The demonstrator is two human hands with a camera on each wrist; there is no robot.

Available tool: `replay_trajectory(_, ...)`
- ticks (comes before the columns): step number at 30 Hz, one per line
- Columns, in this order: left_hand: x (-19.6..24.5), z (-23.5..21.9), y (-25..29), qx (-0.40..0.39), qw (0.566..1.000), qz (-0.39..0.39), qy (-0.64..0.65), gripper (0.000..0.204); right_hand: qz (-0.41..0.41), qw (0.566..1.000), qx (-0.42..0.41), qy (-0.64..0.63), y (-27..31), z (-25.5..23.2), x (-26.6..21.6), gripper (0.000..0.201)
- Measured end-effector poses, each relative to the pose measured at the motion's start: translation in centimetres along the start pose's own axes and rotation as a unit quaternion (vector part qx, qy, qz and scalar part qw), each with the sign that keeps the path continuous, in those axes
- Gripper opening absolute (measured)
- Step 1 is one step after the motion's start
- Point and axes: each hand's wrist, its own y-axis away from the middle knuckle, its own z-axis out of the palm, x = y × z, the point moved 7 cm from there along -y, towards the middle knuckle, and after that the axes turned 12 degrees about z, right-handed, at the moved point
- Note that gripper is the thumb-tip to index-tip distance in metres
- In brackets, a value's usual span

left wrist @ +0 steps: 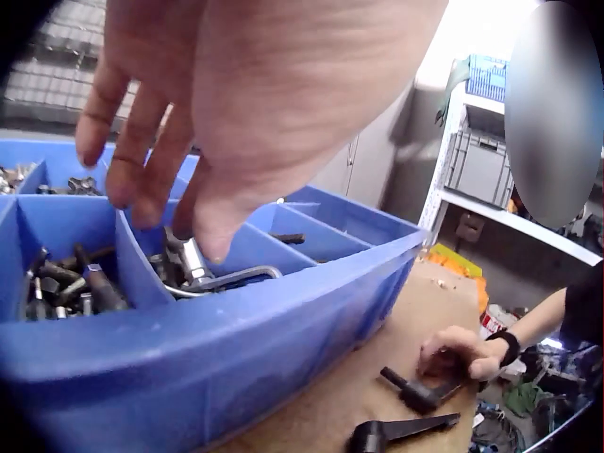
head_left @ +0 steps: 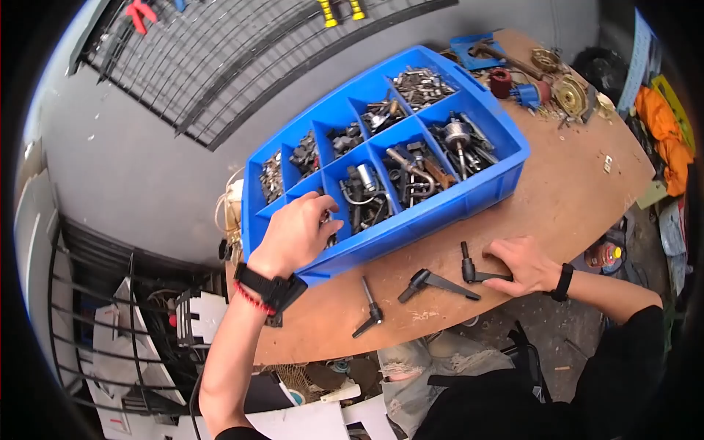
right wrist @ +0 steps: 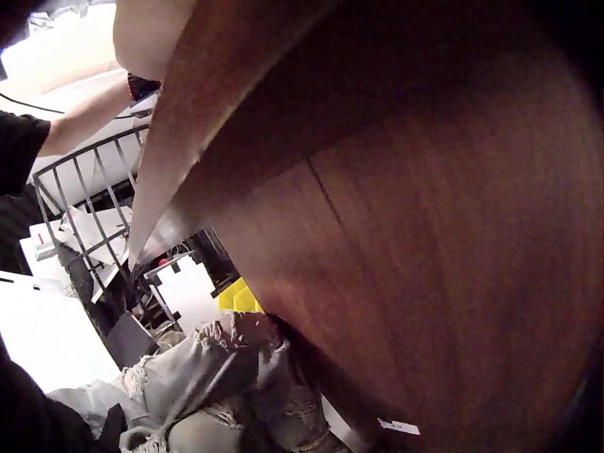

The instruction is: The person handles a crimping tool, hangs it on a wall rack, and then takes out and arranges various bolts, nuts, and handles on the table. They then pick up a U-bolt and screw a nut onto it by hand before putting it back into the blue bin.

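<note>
My left hand [head_left: 295,229] hovers over the front left compartment of a blue divided bin [head_left: 433,226]. Its fingers hang loosely bent in the left wrist view, with nothing visible between them. My right hand [head_left: 524,265] rests at the table's front edge, thumb and fingers spread on either side of the arm of a black clamping lever [head_left: 468,265]. Left of it on the table lie a second, larger clamping lever [head_left: 433,283] and a third with a long threaded stud [head_left: 372,312]. The right wrist view shows the table's underside, with the right hand's fingers hidden.
Compartments hold bolts [head_left: 422,86], black knobs [head_left: 345,139] and mixed metal fittings [head_left: 367,194]. On the wooden table [head_left: 579,176], a hammer, a red coil [head_left: 501,82] and brass-coloured parts lie at the far right. A wire rack [head_left: 242,59] hangs on the wall behind.
</note>
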Motion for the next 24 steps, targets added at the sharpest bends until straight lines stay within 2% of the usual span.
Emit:
replay_trajectory(4, -2.0, 2.6, -4.5, -0.042, 0.994, 0.041, -0.088, 0.024, 0.020, 1.000, -0.011, -0.006, 0.3, 0.0, 0.4, 0.049)
replay_trajectory(7, -3.1, 4.8, -5.9, -0.082, 0.985, 0.071, -0.136, 0.025, 0.020, 1.000, -0.012, -0.009, 0.2, 0.1, 0.6, 0.050)
replay_trajectory(8, -3.6, 5.5, -6.1, -0.103, 0.984, 0.052, -0.139, 0.024, 0.016, 1.000, -0.006, -0.010, 0.1, 0.1, 0.6, 0.050)
replay_trajectory(11, -3.4, 6.2, -6.7, -0.112, 0.981, 0.083, -0.135, 0.023, 0.012, 1.000, 0.004, -0.017, 0.0, 0.0, 0.5, 0.051)
replay_trajectory(15, -3.0, 5.6, -7.0, -0.096, 0.989, 0.113, -0.030, 0.021, 0.017, 1.000, 0.007, -0.008, 0.1, -0.3, 0.4, 0.052)
replay_trajectory(16, -2.3, 4.4, -7.0, -0.052, 0.992, 0.111, 0.028, 0.022, 0.023, 1.000, 0.003, -0.003, 0.3, -0.3, 0.5, 0.052)
replay_trajectory(17, -1.5, 3.0, -6.9, -0.025, 0.991, 0.129, 0.013, 0.018, 0.027, 1.000, -0.003, 0.000, 0.3, -0.2, 0.7, 0.052)
replay_trajectory(20, -0.4, -0.8, -6.0, 0.063, 0.994, 0.078, 0.053, 0.013, 0.020, 1.000, 0.008, -0.014, 0.3, 0.3, 0.9, 0.050)
replay_trajectory(21, 0.1, -2.2, -5.4, 0.126, 0.984, 0.116, 0.038, 0.009, 0.014, 1.000, 0.016, -0.021, 0.3, 0.4, 0.9, 0.049)
replay_trajectory(23, 0.3, -4.6, -3.4, 0.214, 0.973, 0.058, 0.063, 0.004, 0.015, 1.000, 0.017, -0.019, 0.2, 0.2, 0.8, 0.048)
replay_trajectory(24, 0.2, -5.4, -2.1, 0.224, 0.973, -0.014, 0.059, 0.006, 0.016, 1.000, 0.018, -0.017, 0.2, 0.1, 0.6, 0.048)
